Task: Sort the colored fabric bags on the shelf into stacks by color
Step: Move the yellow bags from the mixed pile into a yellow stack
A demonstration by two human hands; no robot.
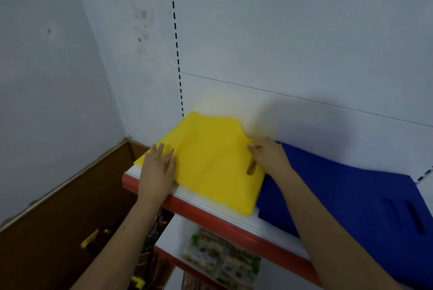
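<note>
A white shelf (236,220) with a red front edge is running across a pale wall, carrying two kinds of flat fabric bags. The blue bags (351,196) are lying spread over the right part of the shelf, with dark handle slots showing toward the right and part of the cloth hanging past the front edge. The yellow bags (210,160) are sitting as a stack at the left end of the shelf, the right edge overlapping the blue cloth, a cut-out handle hole showing near that edge.

A person is reaching in with both bare arms. The left hand (157,168) is resting flat on the stack's left front corner, fingers straight and slightly spread, holding nothing. The right hand (269,156) is lying on the stack's right edge just above the handle hole, its fingers bent onto the yellow fabric; whether they are pinching it cannot be told.

Below, a lower shelf is holding printed packets (222,259), blurred in this view.
</note>
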